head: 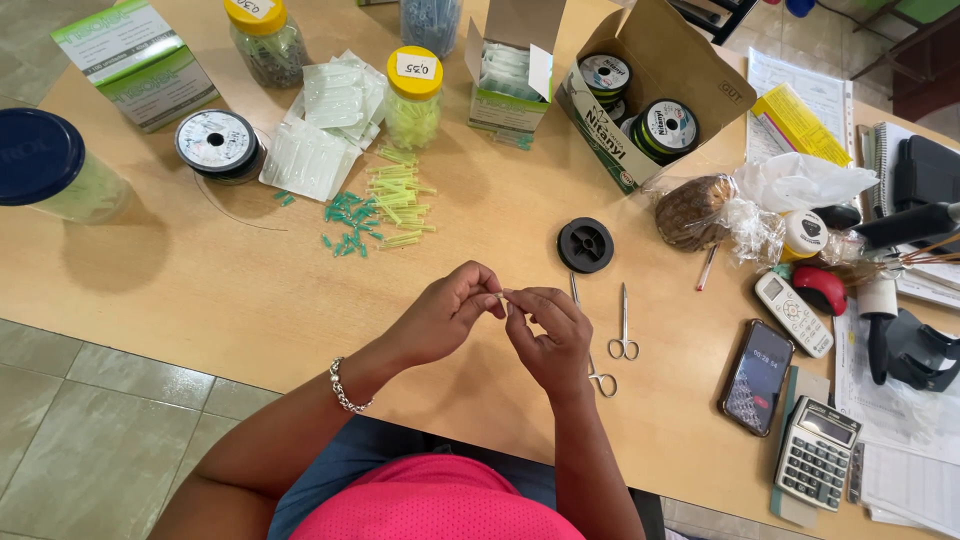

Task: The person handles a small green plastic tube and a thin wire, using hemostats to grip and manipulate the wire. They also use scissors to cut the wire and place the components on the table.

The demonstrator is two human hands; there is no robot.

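Far left on the wooden surface [230, 260]: blue-lidded jar [40, 160], then a line spool [217, 142] and clear packets [325, 130]. Next, loose green and yellow tubes [385, 205] scattered below a yellow-lidded jar [414, 95]. Centre, above the near edge: left hand [445, 315], bracelet [345, 390] at wrist, thumb and forefinger pressed together on a tiny pale piece [502, 296]. Right hand [550, 335] just beside, fingertips meeting the same piece; grip pinched likewise. Piece held in the air between both hands, clear of the surface; exact kind too small to tell. Beyond: black empty spool [585, 245], two small scissors [624, 330] lying flat near the right hand. Further right: open box of spools [640, 90], phone [757, 377], calculator [817, 453].
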